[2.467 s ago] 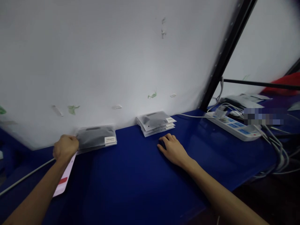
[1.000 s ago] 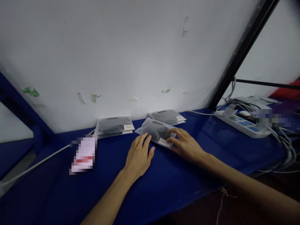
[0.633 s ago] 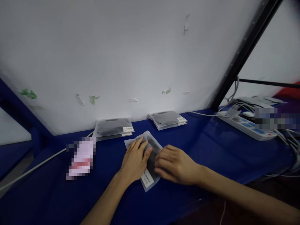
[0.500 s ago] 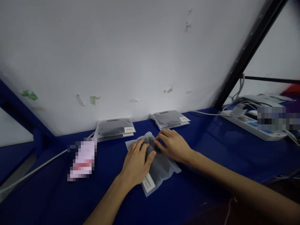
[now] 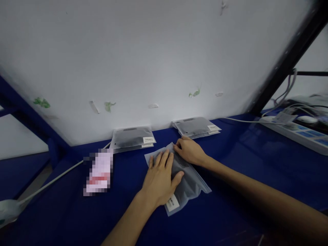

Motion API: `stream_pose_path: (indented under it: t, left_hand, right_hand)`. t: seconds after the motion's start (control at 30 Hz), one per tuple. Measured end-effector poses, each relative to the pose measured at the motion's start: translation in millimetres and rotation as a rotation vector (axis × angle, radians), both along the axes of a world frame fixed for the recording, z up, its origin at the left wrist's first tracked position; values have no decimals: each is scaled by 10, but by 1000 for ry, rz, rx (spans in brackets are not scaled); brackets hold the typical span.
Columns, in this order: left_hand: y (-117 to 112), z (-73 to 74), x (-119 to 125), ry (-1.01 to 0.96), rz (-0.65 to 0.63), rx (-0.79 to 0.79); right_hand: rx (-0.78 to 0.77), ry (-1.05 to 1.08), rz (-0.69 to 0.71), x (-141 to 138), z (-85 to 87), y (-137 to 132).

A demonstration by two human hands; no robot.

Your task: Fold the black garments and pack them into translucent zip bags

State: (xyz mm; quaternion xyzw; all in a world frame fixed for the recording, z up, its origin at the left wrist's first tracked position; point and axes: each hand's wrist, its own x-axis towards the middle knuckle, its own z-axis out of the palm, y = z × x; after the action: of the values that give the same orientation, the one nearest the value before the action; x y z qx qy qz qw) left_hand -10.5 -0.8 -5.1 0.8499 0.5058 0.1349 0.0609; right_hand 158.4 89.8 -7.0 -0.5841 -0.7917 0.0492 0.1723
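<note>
A frosted zip bag (image 5: 189, 184) with something dark inside and a barcode label at its near corner lies on the blue table. My left hand (image 5: 160, 179) rests flat on the bag, fingers stretched out and thumb apart, partly covering the label. At the far end of the bag's zip edge, my right hand (image 5: 191, 150) is closed with curled fingers, pinching the edge near the corner. Behind them sit two stacks of similar bags, a left stack (image 5: 132, 138) and a right stack (image 5: 197, 127), each with white labels showing.
A pixelated pink item (image 5: 99, 171) lies at the left beside a white cable (image 5: 58, 176). A white power strip (image 5: 304, 133) with plugs and cables stands at the right. The white wall (image 5: 143, 61) rises behind the blue table (image 5: 123, 191).
My left hand has flattened onto the bag, its fingers straighter. My right hand has closed its fingers at the zip edge's far corner. The view has shifted, so everything sits further right.
</note>
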Motion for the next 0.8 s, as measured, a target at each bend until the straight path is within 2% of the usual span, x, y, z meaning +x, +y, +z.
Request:
stream_pose_path:
  t: [0.13,0.37,0.47,0.6,0.7,0.8]
  left_hand:
    - [-6,14,26,24,29,-11]
    - [-6,0,34,15,35,17]
    - [-17,-8,29,8,9,18]
    - [-29,-29,4,-13,-15,37]
    - [-31,-47,-24,-34,-33,65]
    - [-35,-53,-47,-38,-50,81]
  right_hand:
    - [4,4,21,128,-3,-310]
    - [94,84,53,503,-42,-1157]
    - [115,123,80,608,-38,-1399]
    - [146,115,96,693,-18,-1382]
    - [230,44,74,778,-51,-1136]
    - [236,-24,10,879,-150,-864]
